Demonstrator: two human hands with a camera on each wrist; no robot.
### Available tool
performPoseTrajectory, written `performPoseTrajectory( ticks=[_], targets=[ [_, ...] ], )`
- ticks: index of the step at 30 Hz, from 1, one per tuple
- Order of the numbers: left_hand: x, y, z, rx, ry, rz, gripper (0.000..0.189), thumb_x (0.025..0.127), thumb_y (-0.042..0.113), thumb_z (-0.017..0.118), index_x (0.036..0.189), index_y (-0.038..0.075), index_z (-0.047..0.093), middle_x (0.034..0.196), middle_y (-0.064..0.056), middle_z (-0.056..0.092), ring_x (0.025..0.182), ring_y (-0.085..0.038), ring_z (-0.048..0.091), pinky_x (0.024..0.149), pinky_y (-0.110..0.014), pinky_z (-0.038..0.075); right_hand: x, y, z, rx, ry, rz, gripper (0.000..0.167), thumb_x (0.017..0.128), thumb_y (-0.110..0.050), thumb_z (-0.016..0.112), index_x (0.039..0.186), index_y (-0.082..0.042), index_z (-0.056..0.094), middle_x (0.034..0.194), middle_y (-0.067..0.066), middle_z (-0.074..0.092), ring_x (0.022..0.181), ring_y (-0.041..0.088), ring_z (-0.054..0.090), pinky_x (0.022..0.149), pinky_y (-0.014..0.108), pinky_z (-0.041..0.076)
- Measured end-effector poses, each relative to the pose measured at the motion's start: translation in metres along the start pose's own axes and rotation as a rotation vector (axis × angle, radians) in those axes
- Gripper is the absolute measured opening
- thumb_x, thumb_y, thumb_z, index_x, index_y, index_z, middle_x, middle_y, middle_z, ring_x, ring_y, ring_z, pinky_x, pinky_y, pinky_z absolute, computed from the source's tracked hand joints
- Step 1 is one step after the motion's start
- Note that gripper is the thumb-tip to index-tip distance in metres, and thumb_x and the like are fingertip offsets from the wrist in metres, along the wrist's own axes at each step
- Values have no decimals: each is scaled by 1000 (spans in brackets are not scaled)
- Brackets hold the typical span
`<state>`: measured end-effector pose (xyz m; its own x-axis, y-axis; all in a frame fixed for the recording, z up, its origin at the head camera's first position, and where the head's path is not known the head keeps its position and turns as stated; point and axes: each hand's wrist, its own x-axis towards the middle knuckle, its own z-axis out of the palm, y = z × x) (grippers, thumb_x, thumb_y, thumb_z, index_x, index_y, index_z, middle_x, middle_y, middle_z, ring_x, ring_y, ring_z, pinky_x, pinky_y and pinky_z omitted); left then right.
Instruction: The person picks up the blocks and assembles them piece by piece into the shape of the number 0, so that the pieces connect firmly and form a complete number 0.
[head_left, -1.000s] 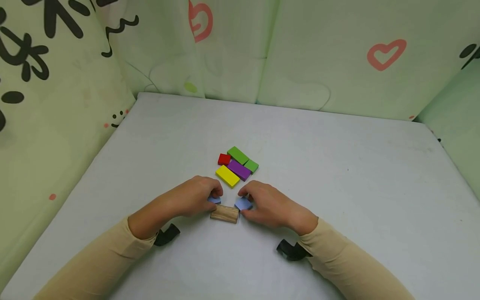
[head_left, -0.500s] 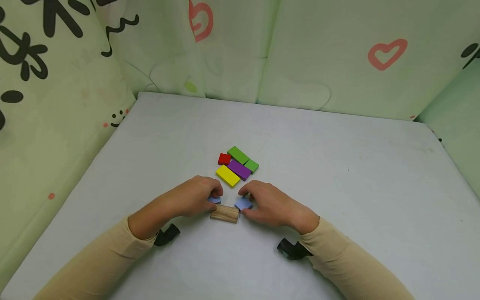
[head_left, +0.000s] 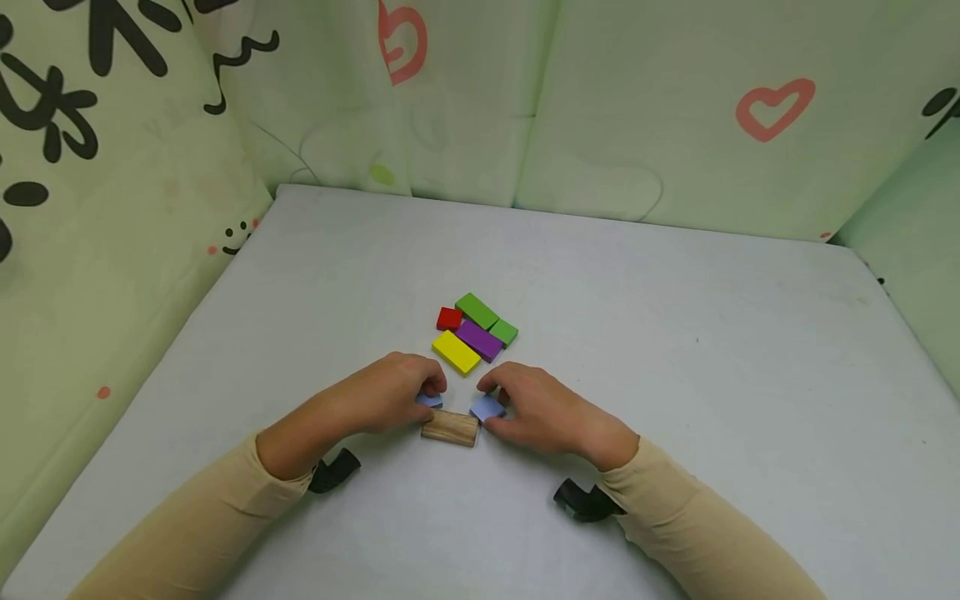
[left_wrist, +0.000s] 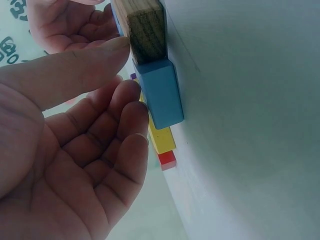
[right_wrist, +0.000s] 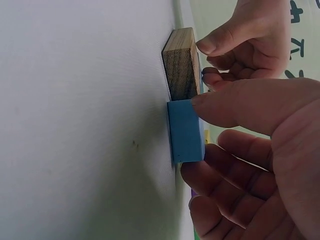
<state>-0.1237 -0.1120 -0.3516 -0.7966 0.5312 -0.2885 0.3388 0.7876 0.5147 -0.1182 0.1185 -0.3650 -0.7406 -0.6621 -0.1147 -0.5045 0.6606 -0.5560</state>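
Wooden block (head_left: 449, 428) is laid on the tabletop (head_left: 450, 533). At its far corners, a left blue block (head_left: 430, 401) is held in the half-curled fingers (left_wrist: 132, 118) of the left hand (head_left: 399, 389), a right blue block (head_left: 487, 407) in the right hand's (head_left: 542, 408). Farther back, five bright blocks (head_left: 479, 340) are bunched together.

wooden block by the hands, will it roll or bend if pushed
The wooden block probably slides rather than rolls, given its flat sides. Its straight edges suggest stiffness. Pushed away, it may nudge the blue block at its right end.
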Motion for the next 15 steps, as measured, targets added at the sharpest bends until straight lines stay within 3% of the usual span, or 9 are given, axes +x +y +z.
performPoseTrajectory(
  ticks=[15],
  targets=[
    [0, 0, 1, -7, -1, -4, 25, 87, 7, 79, 109, 3, 67, 98, -1, 65, 91, -17, 60, 87, -32, 53, -1, 1, 1, 14, 17, 11, 37, 91, -17, 73, 122, -2, 61, 112, 7, 64, 98, 20, 61, 88, 36, 52]
  ],
)
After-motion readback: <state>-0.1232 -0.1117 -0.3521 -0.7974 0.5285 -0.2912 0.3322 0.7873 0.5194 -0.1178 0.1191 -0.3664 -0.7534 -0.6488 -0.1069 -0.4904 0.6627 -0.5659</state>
